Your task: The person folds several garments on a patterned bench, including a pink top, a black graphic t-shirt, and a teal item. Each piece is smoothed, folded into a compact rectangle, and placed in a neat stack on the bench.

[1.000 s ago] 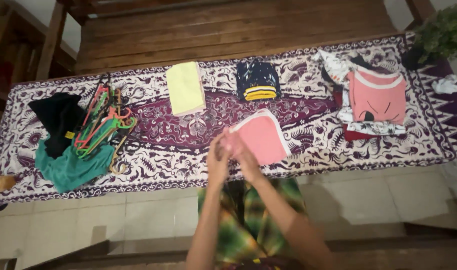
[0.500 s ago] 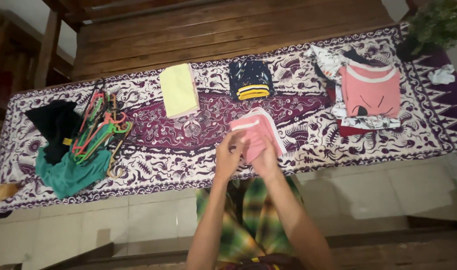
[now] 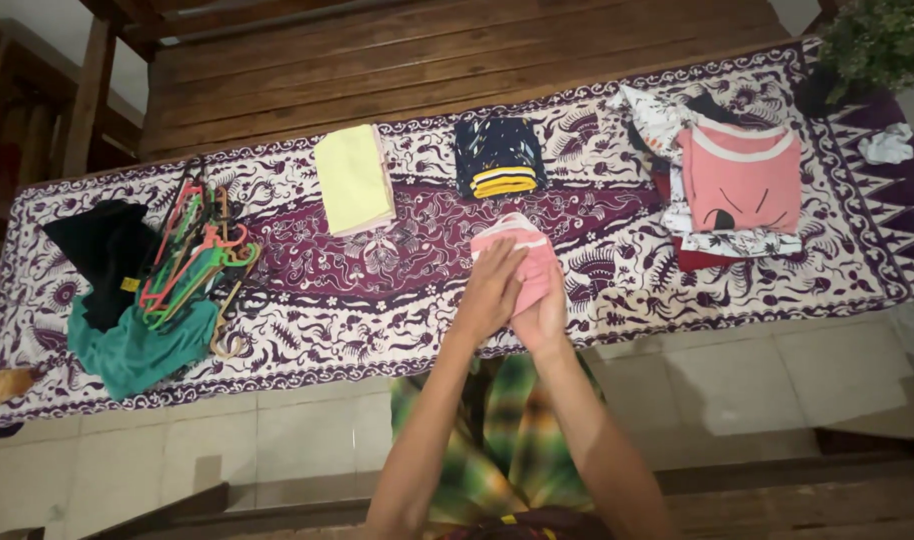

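Head view, looking down on a purple-and-white batik cloth [image 3: 397,300] spread over a tiled floor before wooden steps. On the cloth, left to right: a black garment [image 3: 102,250] over a teal one [image 3: 137,350], a bundle of coloured plastic hangers [image 3: 192,262], a folded yellow cloth [image 3: 355,180], a folded navy garment with yellow stripes [image 3: 499,155], and a stack topped by a pink shirt [image 3: 742,180]. A potted plant [image 3: 877,40] stands at the far right corner. Nothing lies between the hands and their piece.

Small pink folded garment [image 3: 522,250] lies mid-cloth, just below the navy one. Left hand [image 3: 492,290] rests flat on it, fingers extended; right hand [image 3: 545,312] grips its near edge from below. Near half of the garment is hidden under both hands; right fingertips are not visible.
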